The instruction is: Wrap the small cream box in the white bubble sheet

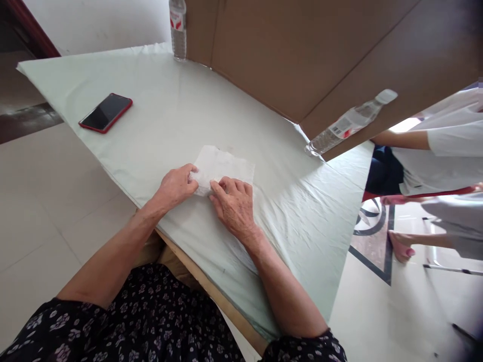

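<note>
The left hand [177, 186] has its thumb and forefinger closed on the left edge of a white tissue [226, 166]. The right hand [234, 203] bends its fingers over the near edge, fingertips close together and touching it; whether they pinch it cannot be told. The tissue lies spread on the table, close to the side where the wearer sits.

Under it, a pale green cloth [158, 120] covers the table, lightly creased, with more wrinkles to the right. The near edge runs slantwise under both forearms, and a strip of wood [211, 296] shows below the cloth. A dark phone [106, 113] in a red case lies near the left edge, well apart from the hands. Bare cloth stretches between tissue and phone, and on to a large brown cardboard panel [287, 55] standing beyond. A clear bottle [178, 30] stands upright at its left end; another bottle [347, 125] appears slanted at its right end.

Past that end, a person's arm [403, 139] in a white sleeve shows. Pale floor tiles [49, 201] lie left of the table; a dark-patterned floor [377, 246] lies right.
</note>
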The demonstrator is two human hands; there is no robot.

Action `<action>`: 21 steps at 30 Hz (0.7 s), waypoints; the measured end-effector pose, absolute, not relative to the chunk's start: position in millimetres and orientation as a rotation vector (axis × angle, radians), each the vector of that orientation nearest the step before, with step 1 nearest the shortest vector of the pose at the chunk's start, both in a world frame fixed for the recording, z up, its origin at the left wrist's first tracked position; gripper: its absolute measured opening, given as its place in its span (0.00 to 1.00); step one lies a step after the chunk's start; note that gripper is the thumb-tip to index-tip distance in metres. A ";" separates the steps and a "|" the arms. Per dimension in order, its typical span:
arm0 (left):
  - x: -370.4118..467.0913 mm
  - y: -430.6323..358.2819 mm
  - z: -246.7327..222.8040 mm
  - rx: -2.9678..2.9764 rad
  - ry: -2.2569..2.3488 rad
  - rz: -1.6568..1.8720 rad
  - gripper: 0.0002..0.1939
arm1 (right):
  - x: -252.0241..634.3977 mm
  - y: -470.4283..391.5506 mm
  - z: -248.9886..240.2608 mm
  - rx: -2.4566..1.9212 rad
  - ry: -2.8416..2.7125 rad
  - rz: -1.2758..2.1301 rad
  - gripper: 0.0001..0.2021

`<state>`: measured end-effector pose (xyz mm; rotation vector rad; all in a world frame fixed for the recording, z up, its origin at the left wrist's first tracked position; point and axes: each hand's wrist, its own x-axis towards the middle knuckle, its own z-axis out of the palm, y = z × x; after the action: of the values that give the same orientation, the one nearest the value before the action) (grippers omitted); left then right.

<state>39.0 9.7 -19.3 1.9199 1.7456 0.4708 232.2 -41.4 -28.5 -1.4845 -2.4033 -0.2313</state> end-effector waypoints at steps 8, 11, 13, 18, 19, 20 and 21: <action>27.1 -1.6 -8.0 1.904 1.974 0.247 0.31 | 231.0 -42.0 -30.3 -1.485 -2.397 -0.259 0.15; 28.7 -3.3 -4.0 1.887 1.982 0.167 0.33 | 230.5 -42.5 -30.7 -1.489 -2.395 -0.260 0.15; 31.6 -2.0 -4.0 1.903 1.957 0.146 0.33 | 230.3 -43.0 -30.8 -1.497 -2.391 -0.257 0.15; 36.9 3.0 -9.5 1.703 1.821 0.304 0.31 | 230.4 -43.3 -31.3 -1.491 -2.386 -0.252 0.15; 37.6 3.2 -10.2 1.609 1.789 0.368 0.31 | 230.5 -43.2 -31.3 -1.488 -2.385 -0.249 0.15; 38.3 3.2 -10.5 1.519 1.751 0.432 0.32 | 230.6 -43.2 -31.2 -1.486 -2.384 -0.246 0.15; 39.1 3.1 -10.3 1.445 1.708 0.490 0.32 | 230.8 -43.1 -30.9 -1.484 -2.383 -0.243 0.15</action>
<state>39.1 3.1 -10.3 1.4453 1.7083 0.4898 230.8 -43.1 -30.9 -1.4845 -2.3829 -0.2427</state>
